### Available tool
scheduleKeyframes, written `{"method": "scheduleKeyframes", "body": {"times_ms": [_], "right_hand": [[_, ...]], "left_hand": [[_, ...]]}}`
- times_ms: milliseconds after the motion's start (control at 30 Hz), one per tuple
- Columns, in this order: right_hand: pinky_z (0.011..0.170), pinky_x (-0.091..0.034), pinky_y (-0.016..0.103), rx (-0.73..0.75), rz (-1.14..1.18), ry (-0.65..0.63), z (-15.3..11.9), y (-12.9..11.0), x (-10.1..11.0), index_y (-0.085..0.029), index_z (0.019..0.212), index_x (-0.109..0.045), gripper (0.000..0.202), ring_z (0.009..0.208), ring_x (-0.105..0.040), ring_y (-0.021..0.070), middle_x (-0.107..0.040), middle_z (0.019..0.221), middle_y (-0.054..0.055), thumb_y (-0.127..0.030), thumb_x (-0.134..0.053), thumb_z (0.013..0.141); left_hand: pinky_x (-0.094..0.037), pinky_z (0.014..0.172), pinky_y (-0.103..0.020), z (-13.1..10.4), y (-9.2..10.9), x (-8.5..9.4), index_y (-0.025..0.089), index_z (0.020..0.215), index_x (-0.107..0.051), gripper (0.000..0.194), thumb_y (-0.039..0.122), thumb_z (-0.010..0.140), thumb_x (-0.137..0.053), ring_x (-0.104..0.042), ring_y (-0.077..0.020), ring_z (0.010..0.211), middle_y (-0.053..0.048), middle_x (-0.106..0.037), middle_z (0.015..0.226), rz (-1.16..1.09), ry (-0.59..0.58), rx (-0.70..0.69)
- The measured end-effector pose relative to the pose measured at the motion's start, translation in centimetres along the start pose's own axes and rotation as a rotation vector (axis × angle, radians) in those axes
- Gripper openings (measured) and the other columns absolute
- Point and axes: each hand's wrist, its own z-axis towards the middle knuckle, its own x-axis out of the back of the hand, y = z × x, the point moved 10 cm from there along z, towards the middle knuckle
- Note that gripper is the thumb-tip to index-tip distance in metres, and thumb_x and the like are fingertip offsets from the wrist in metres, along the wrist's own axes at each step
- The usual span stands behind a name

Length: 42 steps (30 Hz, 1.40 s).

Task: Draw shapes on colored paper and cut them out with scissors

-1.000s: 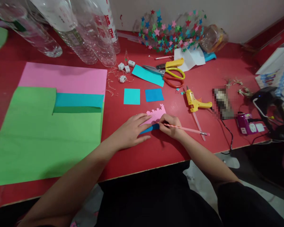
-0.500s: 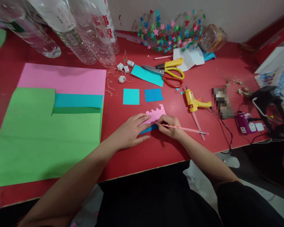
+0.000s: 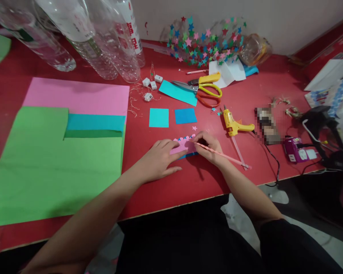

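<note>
Pink paper (image 3: 185,144): had slid toward the table's (image 3: 188,190) near edge, leaving a pink star (image 3: 194,128) apart; its notches now overlay blue paper (image 3: 190,155).
Left hand (image 3: 158,160): lay spread on it.
Right hand (image 3: 210,147): gripped a pencil (image 3: 231,158).
Unclear: whether the tip touched; most blue was covered.

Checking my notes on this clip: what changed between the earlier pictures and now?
The notched pink paper has slid toward the person; blue paper now shows at its notches and a pink star lies apart from it. The right hand, keeping the pencil, has shifted slightly rightward. The left hand stays on the pink paper; scissors and glue gun are unmoved.
</note>
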Motion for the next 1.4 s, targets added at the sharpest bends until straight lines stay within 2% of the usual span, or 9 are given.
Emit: {"method": "scheduleKeyframes", "body": {"times_ms": [133,267,400,533,900,1100,1400], "right_hand": [[0.054,-0.039,0.022,0.033,-0.087,0.002,0.06,-0.24,-0.04,-0.020,0.071,-0.056,0.005,0.058,-0.052,0.0102,-0.058,0.066,-0.001,-0.020,-0.054,0.076],[0.055,-0.039,0.022,0.068,-0.143,-0.015,0.05,-0.15,-0.40,-0.019,0.070,-0.055,0.006,0.057,-0.052,0.0104,-0.060,0.065,-0.001,-0.019,-0.053,0.076],[0.056,-0.039,0.022,0.084,-0.147,-0.043,0.01,-0.12,-0.78,-0.020,0.071,-0.056,0.005,0.059,-0.053,0.0107,-0.061,0.067,-0.001,-0.020,-0.054,0.076],[0.055,-0.039,0.023,0.051,-0.146,-0.020,0.08,0.00,-0.58,-0.020,0.069,-0.055,0.008,0.057,-0.051,0.0104,-0.060,0.065,-0.001,-0.021,-0.054,0.077],[0.052,-0.036,0.021,0.058,-0.152,-0.034,-0.23,-0.11,-0.67,-0.020,0.070,-0.053,0.009,0.054,-0.048,0.0092,-0.058,0.063,-0.002,-0.023,-0.054,0.079],[0.056,-0.038,0.021,0.133,-0.157,-0.069,-0.43,-0.79,-0.90,-0.020,0.074,-0.054,0.005,0.058,-0.052,0.0101,-0.060,0.068,-0.002,-0.016,-0.052,0.075],[0.054,-0.038,0.022,0.087,-0.136,-0.068,-0.33,-0.42,-0.84,-0.020,0.072,-0.053,0.005,0.058,-0.051,0.0104,-0.059,0.068,-0.001,-0.018,-0.052,0.075]], "left_hand": [[-0.038,0.098,-0.048,0.15,0.29,-0.60,0.021,0.133,-0.054,0.057,0.057,0.091,-0.047,-0.043,-0.0338,0.124,-0.017,-0.049,0.137,0.042,-0.043,0.024],[-0.034,0.101,-0.048,0.13,0.52,-0.85,0.021,0.140,-0.047,0.062,0.058,0.091,-0.046,-0.038,-0.0333,0.128,-0.013,-0.042,0.148,0.031,-0.058,0.022],[-0.032,0.102,-0.049,0.10,0.37,-0.92,0.021,0.140,-0.047,0.062,0.057,0.090,-0.048,-0.037,-0.0340,0.130,-0.015,-0.041,0.148,-0.004,-0.070,0.036],[-0.032,0.103,-0.050,0.06,0.18,-0.97,0.022,0.138,-0.049,0.059,0.057,0.090,-0.048,-0.036,-0.0346,0.132,-0.017,-0.038,0.149,-0.024,-0.060,0.036],[-0.034,0.101,-0.049,0.08,0.18,-0.76,0.024,0.139,-0.049,0.057,0.055,0.091,-0.047,-0.039,-0.0336,0.129,-0.015,-0.041,0.148,-0.019,-0.042,0.021],[-0.035,0.100,-0.048,0.00,0.18,-0.56,0.022,0.136,-0.052,0.056,0.056,0.092,-0.045,-0.039,-0.0331,0.128,-0.015,-0.043,0.146,-0.013,-0.022,0.009],[-0.035,0.100,-0.048,-0.03,0.09,-0.50,0.023,0.133,-0.055,0.053,0.056,0.092,-0.044,-0.040,-0.0325,0.127,-0.014,-0.046,0.144,-0.021,-0.011,0.008]]}}
